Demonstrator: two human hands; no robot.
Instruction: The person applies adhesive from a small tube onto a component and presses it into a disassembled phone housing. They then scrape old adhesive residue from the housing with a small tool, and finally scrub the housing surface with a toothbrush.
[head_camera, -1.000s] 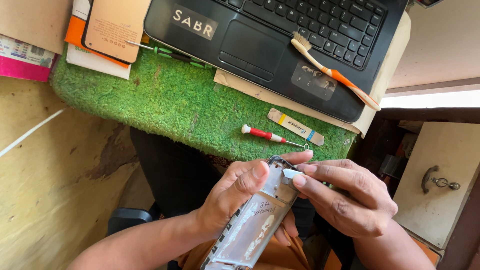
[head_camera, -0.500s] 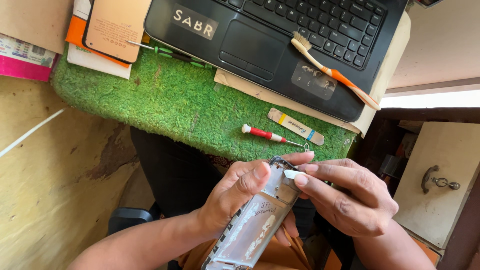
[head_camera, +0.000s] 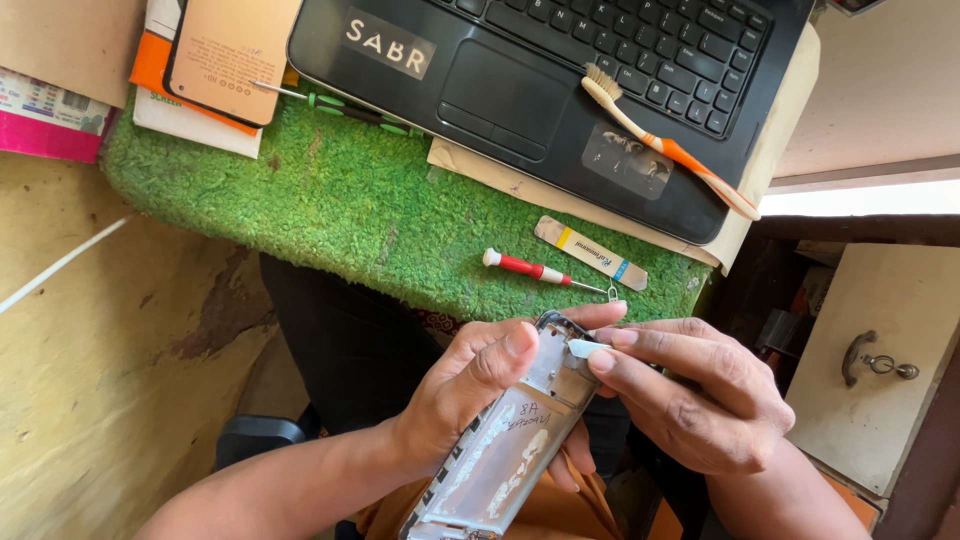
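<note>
My left hand (head_camera: 470, 385) grips a bare silver phone frame (head_camera: 505, 445) from the left, thumb lying across its upper part. My right hand (head_camera: 690, 395) meets it from the right and pinches a small white plastic pick (head_camera: 585, 348) against the frame's top edge. The frame is tilted, its top toward the green mat (head_camera: 340, 210) just above the hands. A red-handled screwdriver (head_camera: 535, 270) and a flat cream strip tool (head_camera: 590, 253) lie on the mat close to my right fingers.
A black laptop (head_camera: 540, 70) sits at the back of the mat with an orange and white toothbrush (head_camera: 665, 145) on it. A tan phone back cover (head_camera: 230, 50) and a green screwdriver (head_camera: 335, 103) lie at left. A cabinet door with a metal latch (head_camera: 875, 365) stands at right.
</note>
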